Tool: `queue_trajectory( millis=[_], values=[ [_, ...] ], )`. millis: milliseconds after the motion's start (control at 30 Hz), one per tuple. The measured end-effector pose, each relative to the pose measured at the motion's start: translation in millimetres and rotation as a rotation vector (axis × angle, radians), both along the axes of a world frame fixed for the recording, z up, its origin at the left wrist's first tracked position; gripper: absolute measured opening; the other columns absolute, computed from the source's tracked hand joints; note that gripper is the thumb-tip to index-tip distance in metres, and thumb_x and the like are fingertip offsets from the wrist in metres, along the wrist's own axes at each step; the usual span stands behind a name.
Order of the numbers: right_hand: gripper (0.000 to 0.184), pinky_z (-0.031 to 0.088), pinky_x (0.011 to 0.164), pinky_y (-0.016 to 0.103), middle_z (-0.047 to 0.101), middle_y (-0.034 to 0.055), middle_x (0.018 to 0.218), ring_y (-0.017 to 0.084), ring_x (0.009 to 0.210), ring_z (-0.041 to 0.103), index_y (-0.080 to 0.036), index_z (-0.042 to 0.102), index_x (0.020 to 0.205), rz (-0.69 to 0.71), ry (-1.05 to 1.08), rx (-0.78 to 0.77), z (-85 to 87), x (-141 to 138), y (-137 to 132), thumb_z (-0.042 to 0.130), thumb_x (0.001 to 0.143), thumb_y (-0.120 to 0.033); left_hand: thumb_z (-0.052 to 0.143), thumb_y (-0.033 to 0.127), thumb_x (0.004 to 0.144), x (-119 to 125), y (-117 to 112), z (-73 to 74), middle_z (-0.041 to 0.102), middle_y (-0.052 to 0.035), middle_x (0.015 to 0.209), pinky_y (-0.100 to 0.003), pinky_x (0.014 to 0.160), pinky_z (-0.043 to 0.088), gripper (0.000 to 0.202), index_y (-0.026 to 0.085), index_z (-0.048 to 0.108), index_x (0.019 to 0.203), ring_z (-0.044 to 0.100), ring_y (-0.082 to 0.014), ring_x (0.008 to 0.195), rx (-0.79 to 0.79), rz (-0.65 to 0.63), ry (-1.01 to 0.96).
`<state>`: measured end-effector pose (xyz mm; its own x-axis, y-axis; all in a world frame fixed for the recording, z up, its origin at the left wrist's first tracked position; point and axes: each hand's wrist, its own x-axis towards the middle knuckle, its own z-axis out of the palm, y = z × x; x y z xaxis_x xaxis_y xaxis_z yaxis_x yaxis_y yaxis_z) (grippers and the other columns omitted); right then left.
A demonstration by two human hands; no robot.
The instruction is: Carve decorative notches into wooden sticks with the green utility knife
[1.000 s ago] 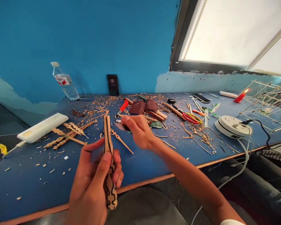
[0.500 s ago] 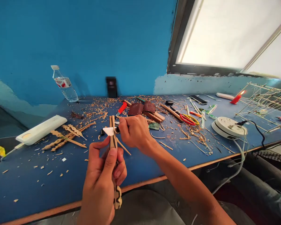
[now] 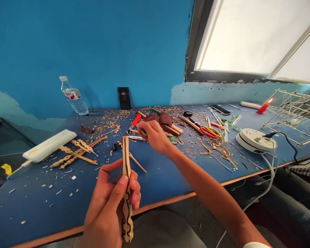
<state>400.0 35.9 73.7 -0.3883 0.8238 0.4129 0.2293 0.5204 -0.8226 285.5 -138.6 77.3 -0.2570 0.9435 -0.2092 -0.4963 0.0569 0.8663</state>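
Note:
My left hand (image 3: 108,203) is closed around a carved wooden stick (image 3: 127,203), held upright over the table's front edge. Black wavy lines run along the stick, its lower edges are scalloped and its top end is plain. My right hand (image 3: 155,136) is a fist beyond and right of the stick's top, apart from it. A small dark part of the knife (image 3: 144,132) shows at its fingers; the rest is hidden. Near this fist lie a white marker (image 3: 136,137), a red-handled cutter (image 3: 135,120) and brown sandpaper (image 3: 166,119).
Wood shavings cover much of the blue table (image 3: 165,182). Carved sticks (image 3: 79,151) and a white case (image 3: 50,144) lie left, before a water bottle (image 3: 74,98). Scissors (image 3: 208,132), a power strip (image 3: 255,140), a lit red candle (image 3: 262,108) and a stick frame (image 3: 294,110) are right.
My right hand has drawn the knife off the stick, moving right and away; its pale blade no longer shows. The stick in my left hand is lower, with more of its scalloped end visible.

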Motion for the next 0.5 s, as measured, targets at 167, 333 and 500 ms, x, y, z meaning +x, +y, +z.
queue_trajectory(
  millis=[167,333,500],
  values=[
    [0.042,0.024,0.059,0.030,0.036,-0.0052,0.058,0.010,0.055,0.033,-0.022,0.035,0.062,0.114,-0.083,0.203,-6.9,5,-60,0.039,0.101,-0.039,0.079,0.025,0.079,2,-2,-0.3,0.057,0.0054,0.066,-0.016,0.043,0.038,0.029,0.026,0.059,0.101,0.043,-0.0061,0.045,0.024,0.013,0.017],
    [0.038,0.022,0.058,0.032,0.039,-0.0043,0.055,0.010,0.053,0.032,-0.021,0.035,0.060,0.010,-0.193,0.286,-6.0,2,-69,0.039,0.097,-0.030,0.083,0.030,0.077,4,-2,-2.0,0.048,0.0084,0.060,-0.013,0.039,0.034,0.034,0.026,0.053,0.090,0.038,-0.0052,0.044,0.018,0.002,0.031],
    [0.040,0.017,0.059,0.034,0.049,-0.0005,0.053,0.012,0.051,0.035,-0.021,0.045,0.055,-0.190,-0.331,0.297,-1.3,-3,-49,0.044,0.093,-0.031,0.082,0.023,0.078,9,9,-1.3,0.044,0.0092,0.061,-0.010,0.036,0.028,0.031,0.026,0.056,0.094,0.028,-0.0029,0.044,0.009,-0.028,-0.051]
  ],
)
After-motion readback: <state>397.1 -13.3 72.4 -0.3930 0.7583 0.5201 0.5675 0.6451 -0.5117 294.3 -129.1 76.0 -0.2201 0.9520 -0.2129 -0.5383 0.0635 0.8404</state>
